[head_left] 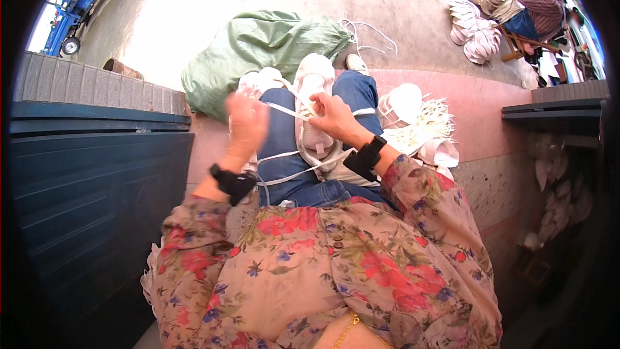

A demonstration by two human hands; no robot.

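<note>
A white shoe (314, 81) lies lengthwise between my thighs, its toe pointing away from me. My right hand (337, 117) is over its middle, thumb and fingertips pinched on a white shoelace at the opening. From there the shoelace (284, 110) runs in a straight line to my left hand (248, 123), which is raised above my left thigh. That hand is blurred; its fingers look closed around the lace. Loose white cord (282, 179) crosses my jeans nearer to me.
A green sack (252, 45) lies beyond my knees. Several white shoes and laces (423, 123) are piled to my right. Dark blue door panels (97, 187) flank me on the left. At the far right, a seated person (541, 13) is beside more white shoe pieces (475, 29).
</note>
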